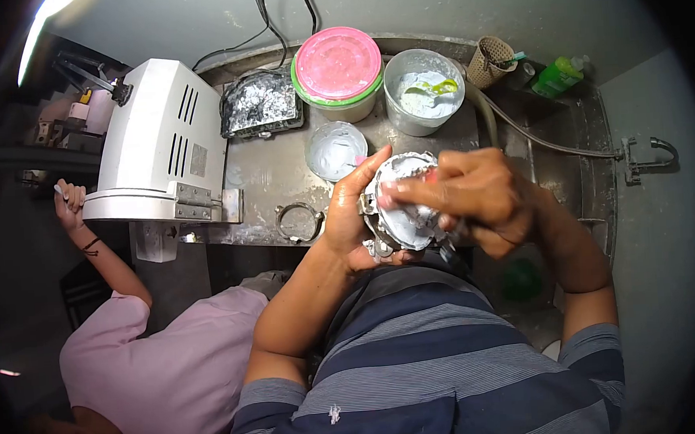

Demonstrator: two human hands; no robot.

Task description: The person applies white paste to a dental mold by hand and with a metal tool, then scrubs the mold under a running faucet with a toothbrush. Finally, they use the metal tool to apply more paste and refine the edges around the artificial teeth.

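Note:
My left hand (352, 221) is wrapped round the side of a round metal flask (370, 216), holding it in front of my waist above the counter's front edge. White plaster-like paste (406, 223) fills the flask and is smeared over its rim. My right hand (478, 197) is over the flask with its fingers bent, one finger pressed onto the paste. A bit of red shows between those fingers, but what it belongs to is hidden. Just behind the flask stands a small bowl (337, 151) coated with white paste. A metal ring (300, 222) lies left of my left hand.
At the back are a pink-lidded tub (338, 62) and a bucket of white powder (423, 93) with a green scoop (435, 88). A powdery black box (261, 103) and white machine (160, 141) stand left. Another person (160, 348) is beside me. A tap (654, 150) is right.

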